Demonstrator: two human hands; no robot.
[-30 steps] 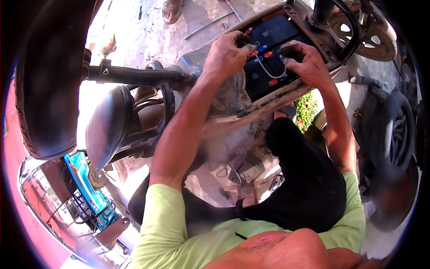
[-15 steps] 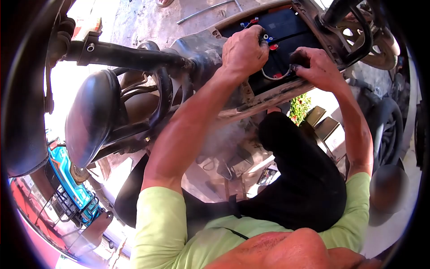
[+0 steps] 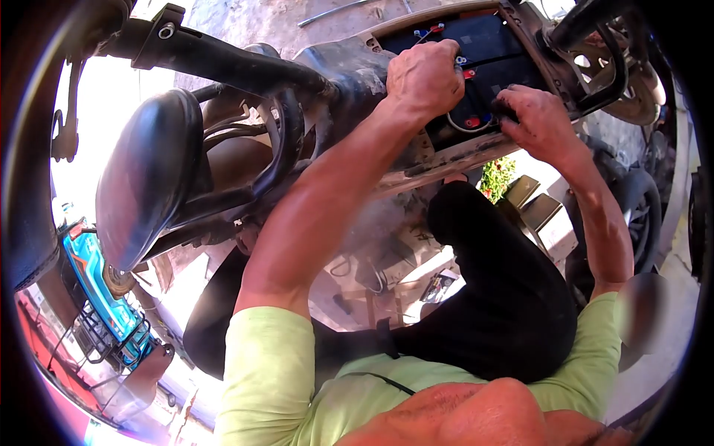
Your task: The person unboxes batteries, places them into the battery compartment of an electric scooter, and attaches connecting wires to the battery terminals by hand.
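Note:
Black batteries (image 3: 487, 37) sit in an open compartment with a worn frame (image 3: 439, 160), part of a vehicle. Over the battery terminals, my left hand (image 3: 425, 80) is closed with its fingers curled down; what they grip is hidden. Red and blue terminal pieces (image 3: 468, 74) show just beside its fingers. My right hand (image 3: 541, 123) is also closed, its darkened fingertips bent together above the near battery, and I cannot make out what is in them. Between the hands, a pale wire (image 3: 455, 125) curves to a red terminal (image 3: 472, 122).
Dark tubular bars (image 3: 223, 67) and a rounded dark shell (image 3: 152, 175) stand at the left. A metal rod (image 3: 335, 13) lies on the ground beyond the compartment. Wheels are at the right; a blue vehicle (image 3: 104, 275) is at lower left. Brown boxes (image 3: 537, 208) lie below my right arm.
The view has shifted slightly, moving the compartment right and down in frame. Both hands stay over the batteries; my right fingertips now appear a little farther from the pale wire.

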